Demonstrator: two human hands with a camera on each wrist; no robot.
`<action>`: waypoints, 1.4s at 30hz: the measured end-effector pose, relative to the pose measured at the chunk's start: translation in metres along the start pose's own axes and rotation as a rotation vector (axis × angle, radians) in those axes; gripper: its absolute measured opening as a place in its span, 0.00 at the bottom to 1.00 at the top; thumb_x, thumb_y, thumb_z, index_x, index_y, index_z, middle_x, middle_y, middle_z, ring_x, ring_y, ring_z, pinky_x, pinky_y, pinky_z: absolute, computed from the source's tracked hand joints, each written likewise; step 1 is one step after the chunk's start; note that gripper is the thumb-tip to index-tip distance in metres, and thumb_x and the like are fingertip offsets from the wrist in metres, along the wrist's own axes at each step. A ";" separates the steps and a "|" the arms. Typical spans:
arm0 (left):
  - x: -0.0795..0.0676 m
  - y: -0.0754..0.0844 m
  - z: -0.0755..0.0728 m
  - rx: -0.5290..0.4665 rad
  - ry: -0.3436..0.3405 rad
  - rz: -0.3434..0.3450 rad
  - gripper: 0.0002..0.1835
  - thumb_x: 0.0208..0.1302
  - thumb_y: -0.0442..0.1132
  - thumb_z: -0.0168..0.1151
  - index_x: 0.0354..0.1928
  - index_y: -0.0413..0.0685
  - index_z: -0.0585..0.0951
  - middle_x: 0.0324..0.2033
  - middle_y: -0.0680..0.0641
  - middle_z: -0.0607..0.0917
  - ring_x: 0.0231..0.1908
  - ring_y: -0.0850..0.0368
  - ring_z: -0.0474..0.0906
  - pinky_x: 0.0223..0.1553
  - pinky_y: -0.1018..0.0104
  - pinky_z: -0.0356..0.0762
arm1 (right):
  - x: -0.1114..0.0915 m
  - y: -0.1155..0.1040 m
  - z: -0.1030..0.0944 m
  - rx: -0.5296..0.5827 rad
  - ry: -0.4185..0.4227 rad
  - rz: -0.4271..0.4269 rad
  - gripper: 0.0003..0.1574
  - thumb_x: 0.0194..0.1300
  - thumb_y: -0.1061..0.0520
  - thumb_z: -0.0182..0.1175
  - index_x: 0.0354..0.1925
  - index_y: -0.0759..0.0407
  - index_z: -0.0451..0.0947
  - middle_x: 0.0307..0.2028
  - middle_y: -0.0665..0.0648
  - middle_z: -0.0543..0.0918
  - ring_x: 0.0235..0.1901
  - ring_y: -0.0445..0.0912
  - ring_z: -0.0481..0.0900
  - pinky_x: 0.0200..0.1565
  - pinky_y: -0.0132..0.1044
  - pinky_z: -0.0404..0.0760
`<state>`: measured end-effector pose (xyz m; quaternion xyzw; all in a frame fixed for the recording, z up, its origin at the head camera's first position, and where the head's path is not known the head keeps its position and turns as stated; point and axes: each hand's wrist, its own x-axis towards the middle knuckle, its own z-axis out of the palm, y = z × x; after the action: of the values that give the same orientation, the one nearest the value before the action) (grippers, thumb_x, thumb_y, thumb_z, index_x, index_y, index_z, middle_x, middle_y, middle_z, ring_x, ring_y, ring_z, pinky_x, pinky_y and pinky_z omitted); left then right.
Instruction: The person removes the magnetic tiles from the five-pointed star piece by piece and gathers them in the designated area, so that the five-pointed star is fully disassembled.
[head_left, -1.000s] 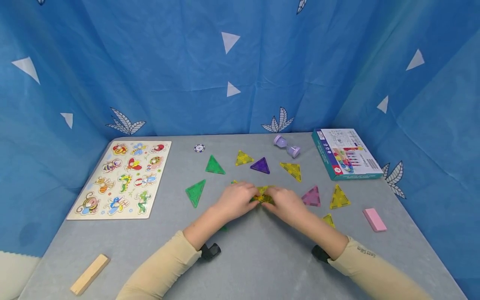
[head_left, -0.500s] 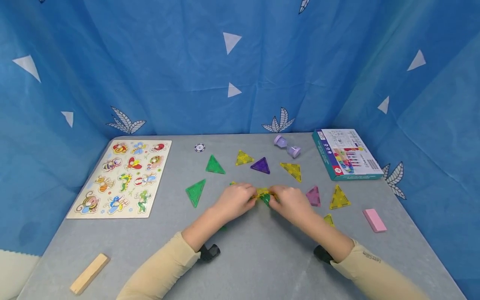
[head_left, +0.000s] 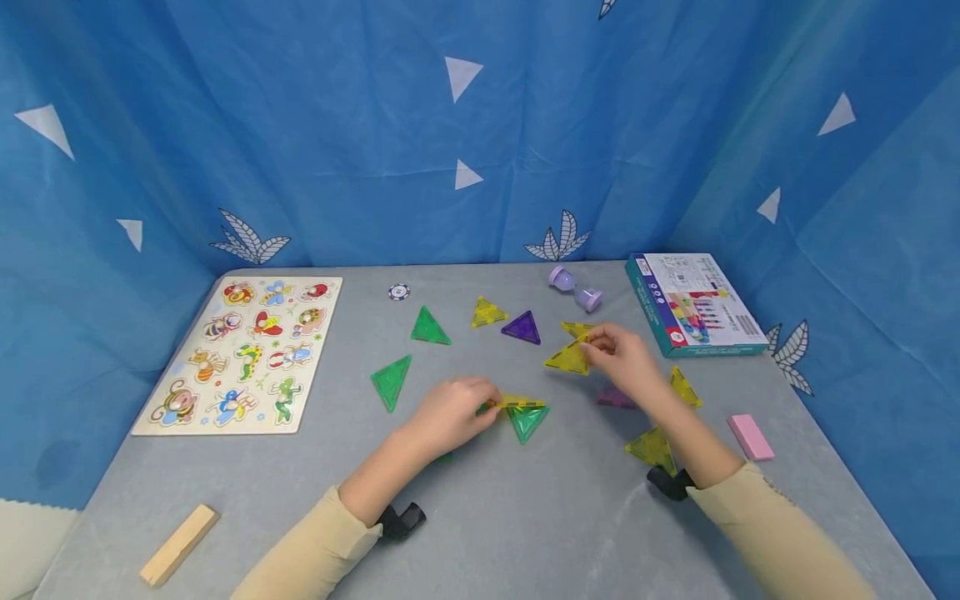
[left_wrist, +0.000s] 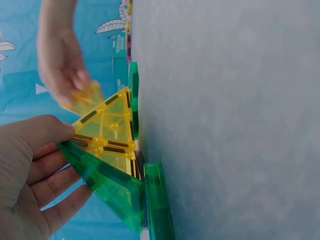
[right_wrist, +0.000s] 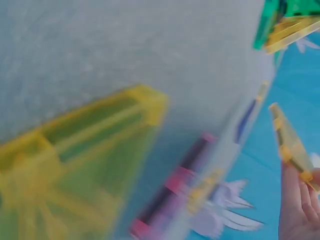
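Observation:
My left hand (head_left: 453, 417) grips a small upright build of triangular magnetic tiles. In the left wrist view, its thumb lies at the corner of yellow tiles (left_wrist: 114, 125), with the other fingers behind a leaning green tile (left_wrist: 107, 187). Another green tile (head_left: 528, 423) lies at the build's foot, on the near side. Up and to the right, my right hand (head_left: 624, 360) pinches a loose yellow triangular tile (head_left: 570, 358) between thumb and fingers. That tile is raised off the table, apart from the build, and overlaps a second yellow tile (head_left: 576, 328) in the head view.
Loose tiles surround the hands: green (head_left: 392, 382), purple (head_left: 522, 327), pink (head_left: 617, 397) and yellow (head_left: 652, 450). An animal puzzle board (head_left: 240, 358) lies left, a box (head_left: 697, 308) back right, beside an hourglass (head_left: 575, 289). Pink (head_left: 750, 437) and wooden blocks (head_left: 180, 546) lie farther out.
My right hand has left the build and moved right and away, now with a yellow tile in its fingers. My left hand has shifted slightly left and nearer, still at the build.

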<state>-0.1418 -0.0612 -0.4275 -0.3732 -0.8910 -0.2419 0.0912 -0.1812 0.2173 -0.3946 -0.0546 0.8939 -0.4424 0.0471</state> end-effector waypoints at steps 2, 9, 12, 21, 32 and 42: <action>-0.002 0.002 -0.001 0.000 0.000 0.003 0.04 0.58 0.37 0.65 0.35 0.50 0.83 0.33 0.54 0.83 0.34 0.61 0.80 0.35 0.67 0.78 | 0.010 0.008 0.002 0.130 -0.054 0.083 0.15 0.67 0.55 0.57 0.45 0.66 0.71 0.37 0.62 0.82 0.34 0.49 0.81 0.42 0.44 0.81; -0.004 0.005 0.000 -0.010 -0.002 -0.003 0.04 0.58 0.39 0.65 0.36 0.50 0.84 0.32 0.55 0.84 0.34 0.62 0.80 0.35 0.69 0.78 | 0.027 0.032 0.016 0.343 -0.260 0.283 0.24 0.68 0.59 0.53 0.57 0.74 0.65 0.40 0.64 0.78 0.34 0.45 0.80 0.42 0.39 0.80; -0.003 0.005 0.000 -0.008 -0.014 -0.016 0.04 0.59 0.39 0.64 0.36 0.50 0.84 0.33 0.55 0.84 0.35 0.62 0.81 0.36 0.69 0.78 | 0.026 0.033 0.015 0.167 -0.243 0.225 0.30 0.68 0.58 0.54 0.62 0.71 0.62 0.43 0.65 0.79 0.36 0.48 0.80 0.41 0.40 0.81; -0.005 0.004 -0.003 -0.034 0.005 -0.026 0.04 0.57 0.38 0.65 0.36 0.50 0.84 0.33 0.55 0.84 0.35 0.61 0.80 0.37 0.68 0.78 | -0.003 0.004 0.022 -0.326 -0.155 -0.200 0.22 0.64 0.55 0.60 0.54 0.61 0.75 0.48 0.59 0.81 0.47 0.52 0.79 0.46 0.47 0.78; -0.007 0.007 -0.002 -0.030 0.006 -0.042 0.04 0.58 0.39 0.66 0.36 0.51 0.84 0.33 0.55 0.84 0.34 0.62 0.80 0.34 0.69 0.78 | -0.025 -0.014 0.068 -0.505 -0.272 -0.546 0.09 0.59 0.55 0.65 0.40 0.53 0.81 0.34 0.47 0.83 0.34 0.38 0.79 0.36 0.32 0.78; -0.007 0.006 -0.001 -0.135 -0.005 -0.112 0.06 0.57 0.41 0.67 0.36 0.50 0.84 0.34 0.54 0.84 0.36 0.61 0.81 0.38 0.68 0.78 | -0.030 -0.010 0.064 -0.577 -0.158 -0.649 0.03 0.61 0.59 0.62 0.36 0.54 0.82 0.30 0.47 0.83 0.28 0.37 0.79 0.31 0.31 0.78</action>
<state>-0.1331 -0.0627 -0.4269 -0.3285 -0.8924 -0.3054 0.0499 -0.1423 0.1648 -0.4241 -0.3772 0.9110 -0.1611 -0.0434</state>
